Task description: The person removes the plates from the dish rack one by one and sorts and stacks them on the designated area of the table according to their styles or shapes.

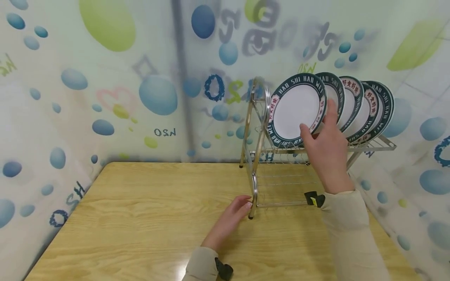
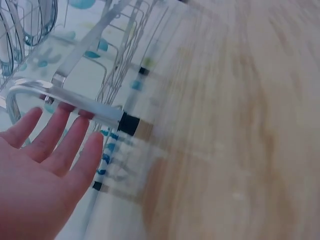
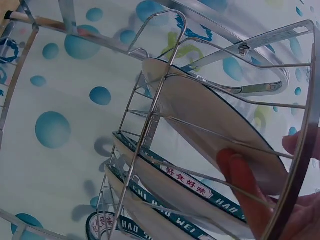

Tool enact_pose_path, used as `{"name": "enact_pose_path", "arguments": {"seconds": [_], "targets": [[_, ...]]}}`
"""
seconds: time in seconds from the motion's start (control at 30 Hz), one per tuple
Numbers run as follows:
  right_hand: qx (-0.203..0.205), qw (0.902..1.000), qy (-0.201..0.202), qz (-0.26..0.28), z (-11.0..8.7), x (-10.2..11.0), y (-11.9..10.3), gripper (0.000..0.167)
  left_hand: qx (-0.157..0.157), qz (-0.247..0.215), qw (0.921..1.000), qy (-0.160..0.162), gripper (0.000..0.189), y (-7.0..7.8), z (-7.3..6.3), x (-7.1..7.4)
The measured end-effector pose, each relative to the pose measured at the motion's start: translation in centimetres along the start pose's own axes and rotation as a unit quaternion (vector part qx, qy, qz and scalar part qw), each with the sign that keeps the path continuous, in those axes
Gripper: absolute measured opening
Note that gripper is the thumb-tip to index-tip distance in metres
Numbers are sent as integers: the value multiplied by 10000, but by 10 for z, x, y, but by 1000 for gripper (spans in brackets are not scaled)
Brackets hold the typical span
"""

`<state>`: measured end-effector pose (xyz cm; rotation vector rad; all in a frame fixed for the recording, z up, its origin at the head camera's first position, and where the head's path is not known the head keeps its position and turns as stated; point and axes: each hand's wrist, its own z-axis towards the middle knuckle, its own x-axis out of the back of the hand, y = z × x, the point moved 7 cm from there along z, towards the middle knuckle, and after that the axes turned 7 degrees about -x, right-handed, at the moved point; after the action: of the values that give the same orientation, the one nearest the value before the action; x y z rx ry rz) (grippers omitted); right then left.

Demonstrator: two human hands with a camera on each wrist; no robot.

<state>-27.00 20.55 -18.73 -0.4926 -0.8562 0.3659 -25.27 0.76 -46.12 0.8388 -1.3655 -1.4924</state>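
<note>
A metal two-tier dish rack (image 1: 259, 152) stands on the table, with several white plates (image 1: 352, 102) with green lettered rims on its upper tier. My right hand (image 1: 328, 152) pinches the leftmost plate (image 1: 299, 107) by its lower right rim, thumb on the white face. In the right wrist view, fingers (image 3: 242, 177) press on that plate's underside (image 3: 200, 107), seen through the rack wires. My left hand (image 1: 230, 218) is low at the rack's front left leg (image 1: 254, 191). Its fingers (image 2: 70, 145) are nearly straight, fingertips right at the leg's tube (image 2: 85, 102).
The wooden table (image 1: 151, 210) reaches left and forward from the rack. A patterned wall (image 1: 137, 78) with blue and green spots rises close behind the rack. The rack's lower wire tier (image 1: 284, 187) lies under the plates.
</note>
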Motion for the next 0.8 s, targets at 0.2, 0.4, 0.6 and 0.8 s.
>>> {"name": "enact_pose_path", "arguments": {"seconds": [0.2, 0.4, 0.6, 0.8], "targets": [[-273, 9990, -189, -304, 8, -5, 0, 76, 203, 91, 9996, 163, 46, -6, 3, -8], [-441, 9980, -324, -319, 14, -9, 1, 70, 128, -287, 9993, 213, 45, -13, 9, -14], [-670, 9963, -479, -265, 15, -12, 6, 68, 335, -476, 9980, 263, 43, -24, 11, -16], [-689, 9949, -593, -438, 17, -17, 1, 73, 88, -695, 9974, 188, 37, -28, 17, -16]]}}
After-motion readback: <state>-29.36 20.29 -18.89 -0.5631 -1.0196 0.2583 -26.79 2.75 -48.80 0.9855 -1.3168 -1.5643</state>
